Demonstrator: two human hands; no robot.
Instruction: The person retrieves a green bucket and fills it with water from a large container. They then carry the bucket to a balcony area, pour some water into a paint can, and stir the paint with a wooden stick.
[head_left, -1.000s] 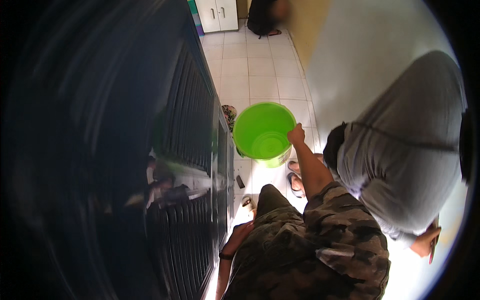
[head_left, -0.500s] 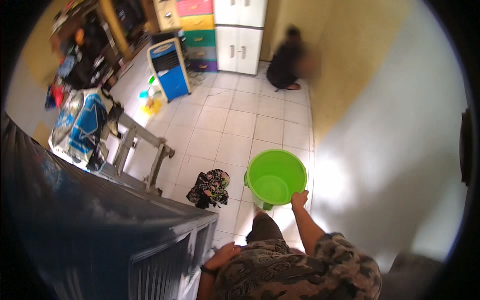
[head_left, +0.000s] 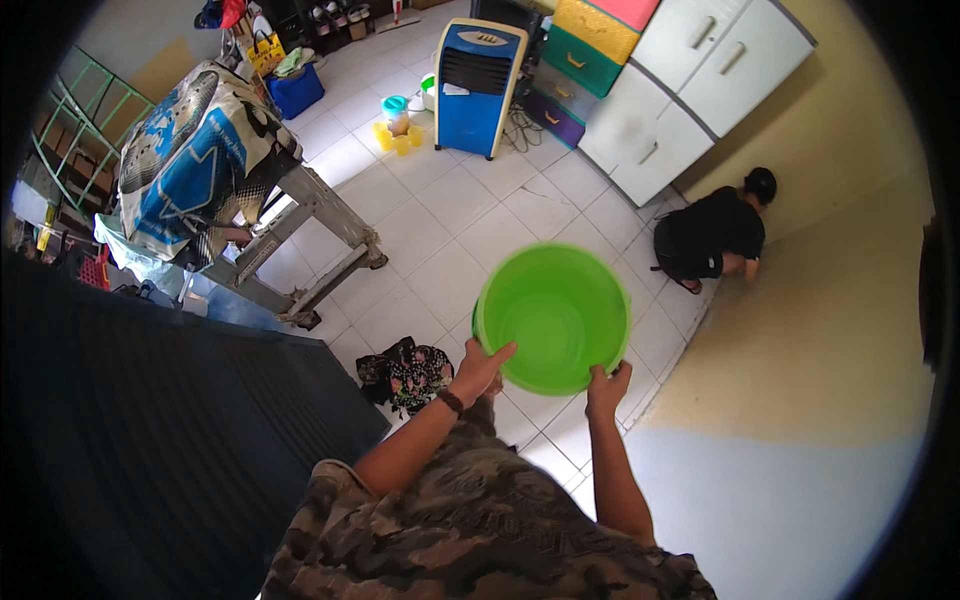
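A large bright green plastic tub [head_left: 553, 325], round and with nothing visible inside, is held up in front of me over the tiled floor. My left hand [head_left: 482, 368] grips its near left rim, thumb over the edge and a dark bracelet on the wrist. On the near right rim my right hand [head_left: 607, 388] is closed, with its fingers partly hidden at the tub's outer side. A black floral cloth [head_left: 415, 376] lies crumpled on the floor, left of the tub and near my left hand.
Another person [head_left: 712, 238] in black crouches by the right wall. A blue air cooler [head_left: 484, 92], coloured drawers [head_left: 575, 65] and a white cabinet [head_left: 650, 130] stand at the back. Left are a metal frame [head_left: 325, 240] under a printed sheet [head_left: 195, 165] and a dark ribbed panel [head_left: 200, 400].
My left hand has come up from beside my body onto the tub's rim. The tub looks larger and nearer. My view has turned, shifting the room; the right hand still holds the rim.
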